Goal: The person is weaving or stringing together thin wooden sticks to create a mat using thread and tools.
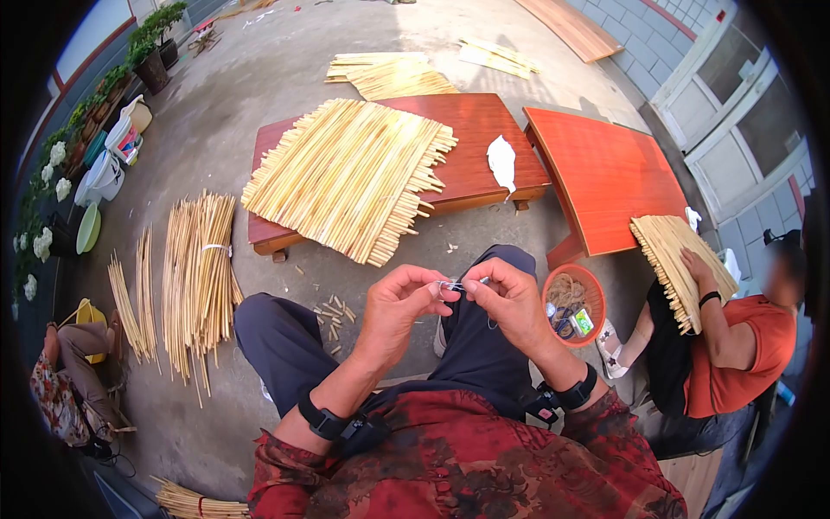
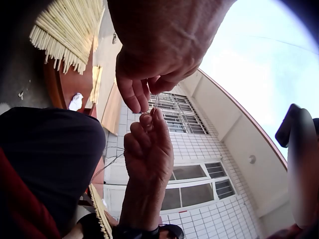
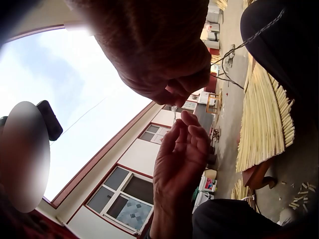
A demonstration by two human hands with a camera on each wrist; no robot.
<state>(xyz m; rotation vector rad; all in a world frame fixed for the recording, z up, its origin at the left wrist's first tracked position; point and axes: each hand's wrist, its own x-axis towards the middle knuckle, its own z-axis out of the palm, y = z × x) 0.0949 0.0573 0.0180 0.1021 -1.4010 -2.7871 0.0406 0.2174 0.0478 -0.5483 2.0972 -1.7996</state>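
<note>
Above the lap, my left hand and my right hand meet fingertip to fingertip. Between them they pinch a thin, pale cord, held in the thumb and finger of each hand. In the right wrist view, a twisted length of the cord trails from the right hand over the dark trouser leg. Past the knees, a mat of pale stalks lies on a low reddish-brown table, its stalk ends uneven along the right side.
Bundled stalks lie on the left, cut bits on the floor ahead. An orange basket holds coiled cord. On the right, a person in orange holds another stalk mat by a red table. Another person sits far left.
</note>
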